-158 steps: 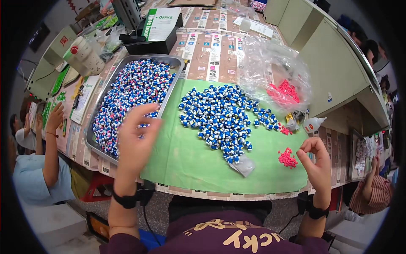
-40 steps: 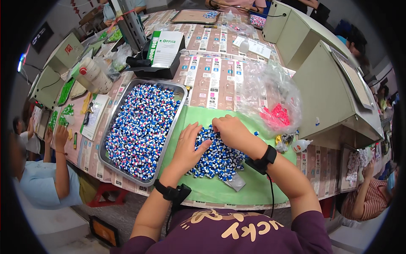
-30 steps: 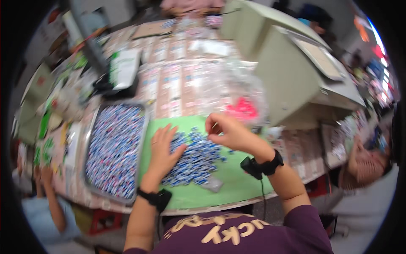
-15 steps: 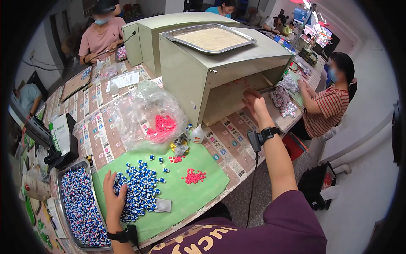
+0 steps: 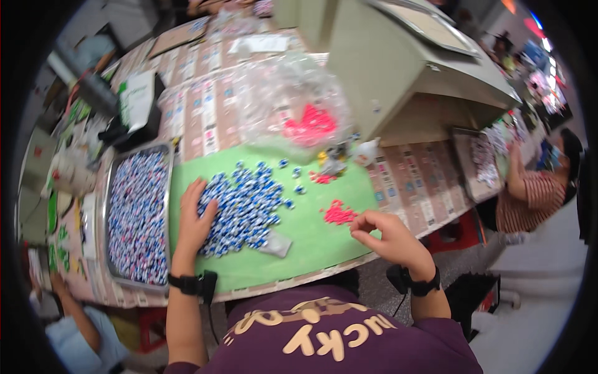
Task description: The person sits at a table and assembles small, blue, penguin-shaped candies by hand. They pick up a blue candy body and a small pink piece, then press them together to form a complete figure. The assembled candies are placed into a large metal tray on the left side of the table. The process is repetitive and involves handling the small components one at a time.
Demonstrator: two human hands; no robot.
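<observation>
My left hand (image 5: 197,219) lies at the left edge of a pile of small blue-and-white pieces (image 5: 244,206), fingers stretched and thumb apart, holding nothing visible. The pile rests on a green mat (image 5: 311,246). My right hand (image 5: 392,238) hovers at the mat's right side, its thumb and forefinger curled close together as in a pinch. Whatever may be between those fingertips is too small and blurred to make out. Just left of them is a small heap of pink pieces (image 5: 339,212). Near the pile's lower right lies a small grey packet (image 5: 276,244).
A metal tray (image 5: 169,215) full of similar pieces stands left of the mat. Behind it, a clear plastic bag (image 5: 261,93) holds more pink pieces, beside a small white bottle (image 5: 366,151). A large pale cabinet (image 5: 386,68) stands back right. A person in stripes (image 5: 529,199) sits at right.
My right hand has come back from the cabinet's opening to beside the pink heap, its fingers now curled. My left hand stays by the blue-and-white pile. The view has turned and tilted downward.
</observation>
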